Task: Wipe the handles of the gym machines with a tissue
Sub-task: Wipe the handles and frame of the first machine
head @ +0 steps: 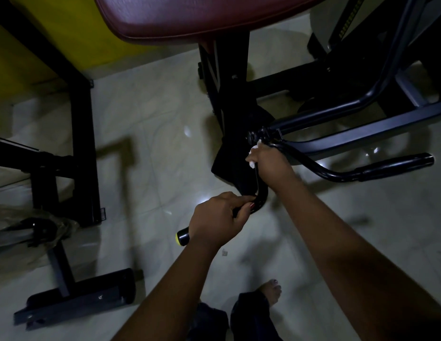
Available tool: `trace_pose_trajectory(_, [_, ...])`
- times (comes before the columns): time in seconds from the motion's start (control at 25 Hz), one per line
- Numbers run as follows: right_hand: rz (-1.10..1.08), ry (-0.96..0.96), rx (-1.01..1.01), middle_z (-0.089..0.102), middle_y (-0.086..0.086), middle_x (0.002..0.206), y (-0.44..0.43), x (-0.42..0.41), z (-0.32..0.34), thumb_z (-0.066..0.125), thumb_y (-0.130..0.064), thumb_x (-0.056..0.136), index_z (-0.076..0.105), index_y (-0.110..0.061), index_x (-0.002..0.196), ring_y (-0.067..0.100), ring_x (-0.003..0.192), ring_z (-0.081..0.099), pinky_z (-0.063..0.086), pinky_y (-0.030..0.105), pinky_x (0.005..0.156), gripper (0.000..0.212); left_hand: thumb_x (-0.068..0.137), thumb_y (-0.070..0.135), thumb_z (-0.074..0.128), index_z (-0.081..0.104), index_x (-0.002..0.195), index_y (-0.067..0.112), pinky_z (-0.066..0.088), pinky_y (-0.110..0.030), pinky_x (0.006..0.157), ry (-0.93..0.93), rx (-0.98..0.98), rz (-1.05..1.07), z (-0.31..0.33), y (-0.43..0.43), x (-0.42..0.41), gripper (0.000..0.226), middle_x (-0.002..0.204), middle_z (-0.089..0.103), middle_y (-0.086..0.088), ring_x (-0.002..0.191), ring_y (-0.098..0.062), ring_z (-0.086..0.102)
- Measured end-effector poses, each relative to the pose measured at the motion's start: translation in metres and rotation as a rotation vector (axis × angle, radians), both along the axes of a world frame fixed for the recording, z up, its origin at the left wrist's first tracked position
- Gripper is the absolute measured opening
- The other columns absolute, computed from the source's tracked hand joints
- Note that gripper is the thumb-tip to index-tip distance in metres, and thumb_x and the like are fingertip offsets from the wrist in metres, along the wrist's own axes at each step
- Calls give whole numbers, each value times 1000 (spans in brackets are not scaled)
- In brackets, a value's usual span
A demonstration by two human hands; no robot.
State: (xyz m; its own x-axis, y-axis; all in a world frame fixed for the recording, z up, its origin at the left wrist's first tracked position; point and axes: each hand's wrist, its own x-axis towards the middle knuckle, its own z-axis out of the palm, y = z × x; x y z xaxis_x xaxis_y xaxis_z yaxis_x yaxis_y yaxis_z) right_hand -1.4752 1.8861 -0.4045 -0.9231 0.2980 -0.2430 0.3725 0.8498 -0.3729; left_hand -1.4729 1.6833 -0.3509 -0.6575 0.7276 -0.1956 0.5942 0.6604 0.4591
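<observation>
The handle [261, 196], a curved black bar, runs from just below the frame's centre up toward 1 o'clock, where it meets the machine's pivot joint [254, 137]. The left hand [214, 217] grips its lower end. Its fingers [241, 201] are curled round the dark grip, and the yellow end cap [182, 238] sticks out of the fist at 8 o'clock.

The right hand [271, 163] sits higher on the same bar, at 1 o'clock from the left hand and just under the joint. It is clenched round the bar with the tissue [252, 164] bunched inside. White bits of tissue show at the hand's 9 o'clock edge and at its top, touching the metal.

A second handle [396, 165] with a dark grip lies out at 3 o'clock, well apart from both hands. It is joined to the same joint by its own bent tube.

A maroon padded seat [202, 18] fills the 12 o'clock area, on a black post that drops toward the joint. A yellow wall [66, 33] shows at 11 o'clock. A black frame [84, 143] stands at 9 o'clock, and a black base bar [79, 299] lies on the pale tiled floor [153, 134] at 7 o'clock.

A small white scrap [224, 252] lies on the floor between the forearms. A bare foot [271, 291] rests on the floor at 5 o'clock, partly hidden by the right forearm.

The light is dim and the left side is blurred.
</observation>
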Motion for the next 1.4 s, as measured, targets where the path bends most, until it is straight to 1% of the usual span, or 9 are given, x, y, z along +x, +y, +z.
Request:
trace_pose_trajectory(0.32, [626,-347,258,56,0,101,10,-21,40,55,-5,80,65,-20,92,18,92,53,38,29,69,21,93,50,42,60,120,53,24,-6,56,14,18,11,-1,0,0,33,98,66,18,89,-4,59])
trace_pose_trajectory(0.52, [315,-63,148,59,16,114,25,-14,-2,55,-4,84,64,-6,109,33,113,50,42,37,92,27,95,48,43,59,121,53,21,-7,56,21,5,5,-2,1,0,31,98,65,18,89,-4,59])
trace_pose_trajectory(0.64, [58,238,138,67,19,107,9,9,-16,61,1,78,69,-3,107,40,101,59,53,41,83,30,94,49,42,60,121,52,21,-6,55,16,15,4,0,0,0,32,96,66,19,88,-4,59])
trace_pose_trajectory(0.76, [-222,584,-87,73,14,100,-21,47,-4,58,0,84,73,-3,105,18,94,63,48,23,82,26,93,50,38,59,122,52,21,-7,54,28,9,-7,-2,1,0,36,96,65,19,87,-3,58])
trace_pose_trajectory(0.84, [-524,571,-323,72,1,104,-32,47,1,59,-9,93,72,-10,112,6,95,63,42,12,85,24,94,50,39,59,121,52,22,-8,55,34,5,-9,-3,1,0,35,96,66,19,86,-3,59])
trace_pose_trajectory(1.0, [-1291,450,-1498,73,2,76,-12,11,-17,55,-7,96,67,-7,103,12,63,69,56,21,56,14,96,47,44,59,121,53,32,-16,56,2,-9,3,-2,1,0,31,94,65,19,84,-3,58])
trace_pose_trajectory(1.08, [-1363,375,-1829,70,10,75,-14,15,-24,48,-3,98,62,-2,98,16,59,70,58,24,55,14,96,47,44,58,122,54,33,-17,56,2,-13,7,-1,1,1,31,94,65,18,83,-3,58])
trace_pose_trajectory(1.2, [-1318,343,-2037,62,19,89,-27,25,-21,43,4,98,58,7,96,21,60,70,59,22,61,15,95,47,44,58,122,54,37,-20,58,1,-13,4,-2,1,1,31,94,65,18,82,-4,59])
trace_pose_trajectory(1.4, [-1497,528,-1966,59,23,96,-11,-7,-25,43,2,99,58,9,99,29,70,68,60,32,60,17,93,51,40,58,121,55,41,-23,61,-12,-11,16,-4,2,0,33,92,65,18,81,-4,59])
